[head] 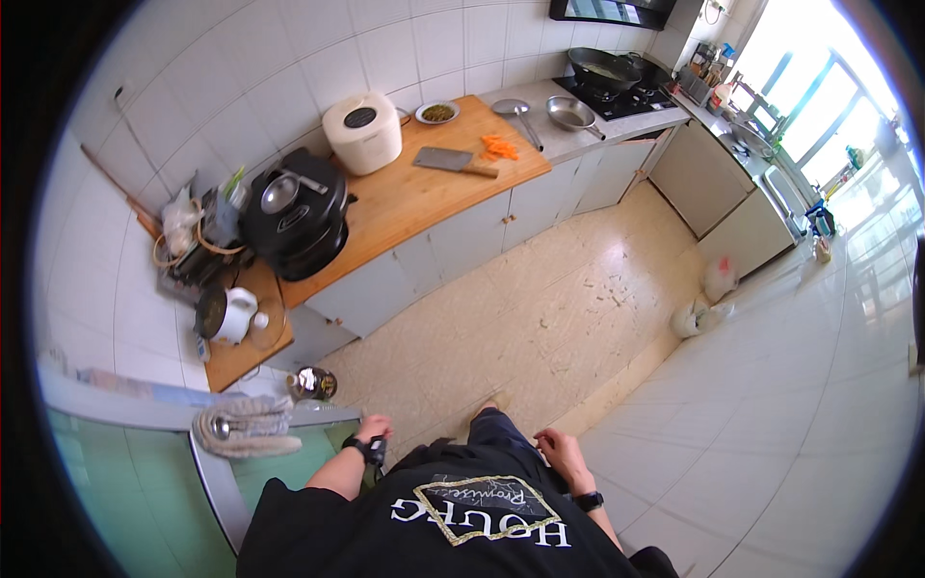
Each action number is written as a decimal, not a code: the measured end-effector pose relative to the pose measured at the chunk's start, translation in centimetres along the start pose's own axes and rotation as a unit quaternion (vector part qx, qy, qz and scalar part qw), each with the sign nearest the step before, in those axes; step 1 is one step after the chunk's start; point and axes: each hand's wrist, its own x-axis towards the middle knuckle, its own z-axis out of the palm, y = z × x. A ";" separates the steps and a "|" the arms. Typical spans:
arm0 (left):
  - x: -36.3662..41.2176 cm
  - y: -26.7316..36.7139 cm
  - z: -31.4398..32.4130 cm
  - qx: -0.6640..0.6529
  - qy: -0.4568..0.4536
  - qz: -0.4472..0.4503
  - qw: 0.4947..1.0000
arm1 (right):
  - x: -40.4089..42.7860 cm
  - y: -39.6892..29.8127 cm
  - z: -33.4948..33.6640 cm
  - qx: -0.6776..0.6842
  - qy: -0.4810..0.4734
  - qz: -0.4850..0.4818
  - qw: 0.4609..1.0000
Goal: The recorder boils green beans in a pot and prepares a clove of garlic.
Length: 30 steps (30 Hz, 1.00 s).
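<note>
My left hand point(374, 428) hangs low beside my body, near a folded towel point(249, 426) on the glass door's handle. Its fingers are partly hidden, and no held object shows. By my right thigh is my right hand point(561, 449), fingers loosely bent and nothing in it. Before me runs a wooden worktop point(390, 195). On it lie a cleaver point(442, 160) with a wooden handle and a heap of orange chopped pieces, apparently carrot point(500, 148). A plate of dark chopped food point(438, 113) stands behind them, against the wall.
A white rice cooker point(363, 141) and a black cooking appliance point(296, 217) occupy the worktop. Farther right sit a steel pan point(571, 113) and a wok point(603, 70) on the stove. Scraps point(611, 296) litter the floor near plastic bags point(692, 318). A dark bottle point(316, 383) stands by the door.
</note>
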 end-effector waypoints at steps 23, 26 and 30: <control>29.6 61.7 24.7 0.149 -0.190 0.198 0.950 | 30.3 14.7 -18.2 0.323 0.122 0.408 0.845; 34.0 69.7 29.3 0.199 -0.060 0.375 0.904 | 30.7 15.4 -20.3 0.442 0.199 0.434 0.760; 40.5 78.9 33.4 0.212 0.107 0.440 0.866 | 34.8 17.9 -23.5 0.419 0.195 0.436 0.772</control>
